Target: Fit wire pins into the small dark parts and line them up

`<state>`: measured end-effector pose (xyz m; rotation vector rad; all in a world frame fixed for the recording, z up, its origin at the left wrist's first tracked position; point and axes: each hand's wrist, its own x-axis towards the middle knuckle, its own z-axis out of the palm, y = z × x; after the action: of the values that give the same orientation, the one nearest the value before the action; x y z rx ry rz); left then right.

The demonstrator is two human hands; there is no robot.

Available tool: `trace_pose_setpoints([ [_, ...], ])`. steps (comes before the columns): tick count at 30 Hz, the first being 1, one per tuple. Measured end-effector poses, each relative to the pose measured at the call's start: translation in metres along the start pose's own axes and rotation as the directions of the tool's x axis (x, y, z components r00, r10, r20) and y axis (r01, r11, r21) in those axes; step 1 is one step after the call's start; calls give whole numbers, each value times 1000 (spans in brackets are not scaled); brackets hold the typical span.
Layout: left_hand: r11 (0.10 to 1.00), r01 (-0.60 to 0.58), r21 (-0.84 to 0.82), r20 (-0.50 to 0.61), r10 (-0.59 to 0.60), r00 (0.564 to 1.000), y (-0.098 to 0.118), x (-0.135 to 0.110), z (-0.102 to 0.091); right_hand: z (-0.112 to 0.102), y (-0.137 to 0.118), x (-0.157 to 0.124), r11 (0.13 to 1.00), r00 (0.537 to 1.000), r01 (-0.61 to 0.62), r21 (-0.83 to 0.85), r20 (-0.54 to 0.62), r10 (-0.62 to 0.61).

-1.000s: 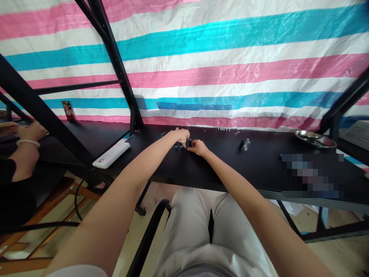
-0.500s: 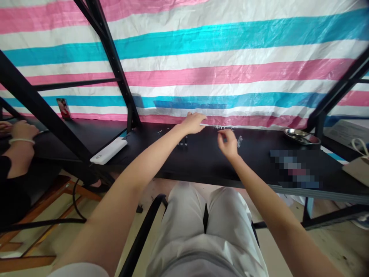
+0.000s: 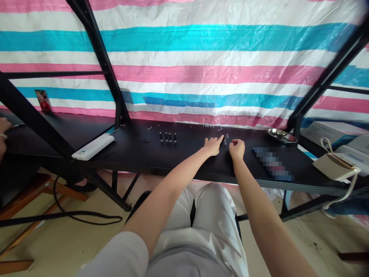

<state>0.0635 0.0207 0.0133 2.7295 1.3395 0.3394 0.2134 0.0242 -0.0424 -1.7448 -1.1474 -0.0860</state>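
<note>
Both my arms reach out over a black table [image 3: 187, 157]. My left hand [image 3: 212, 145] lies flat on the table with fingers stretched toward a small clear object [image 3: 226, 139]. My right hand [image 3: 237, 148] rests just right of that object, fingers curled in; whether it holds anything is hidden. To the left of both hands, several small black upright pieces [image 3: 168, 137] stand in a row. Small thin metal bits [image 3: 208, 125] lie further back by the striped tarp.
A white power bank [image 3: 92, 147] lies at the table's left end. A metal dish [image 3: 281, 135] sits at the right, near a blurred flat item [image 3: 272, 164]. Black frame struts [image 3: 98, 57] rise left and right. Another person's hand [image 3: 3, 127] shows at far left. Boxes [image 3: 336, 163] sit far right.
My view has swung right. My left hand has left the back of the table and moved down beside the small clear object; my right hand has dropped onto the table next to it.
</note>
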Motion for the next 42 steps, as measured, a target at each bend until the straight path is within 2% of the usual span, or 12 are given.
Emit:
trace_pose_setpoints([
  [6,998,55,26,-143,-50,988,4,19,28,-5,-11,-8,982,990,6,-191,139,21],
  [11,997,9,83,-309,17,951,4,19,36,-6,-15,-8,954,965,49,-295,261,31],
  [17,989,-87,117,-393,127,911,-15,3,22,-3,-13,-2,942,945,40,-333,320,73],
  [22,974,-208,87,-426,226,876,-47,-29,2,0,-9,1,941,941,11,-338,321,104],
  [25,962,-273,20,-442,254,861,-67,-50,-2,1,-8,2,942,943,4,-336,316,109],
  [28,954,-284,-90,-472,210,856,-81,-66,3,1,-8,1,943,944,1,-332,312,109],
  [34,939,-165,-302,-506,-12,862,-89,-79,16,2,-8,1,950,953,4,-313,289,91],
  [38,930,-151,-334,-500,-39,865,-88,-80,15,2,-9,0,956,957,10,-294,279,75],
  [42,923,-143,-358,-524,-71,849,-89,-80,14,-1,-12,-3,954,958,25,-299,279,63],
])
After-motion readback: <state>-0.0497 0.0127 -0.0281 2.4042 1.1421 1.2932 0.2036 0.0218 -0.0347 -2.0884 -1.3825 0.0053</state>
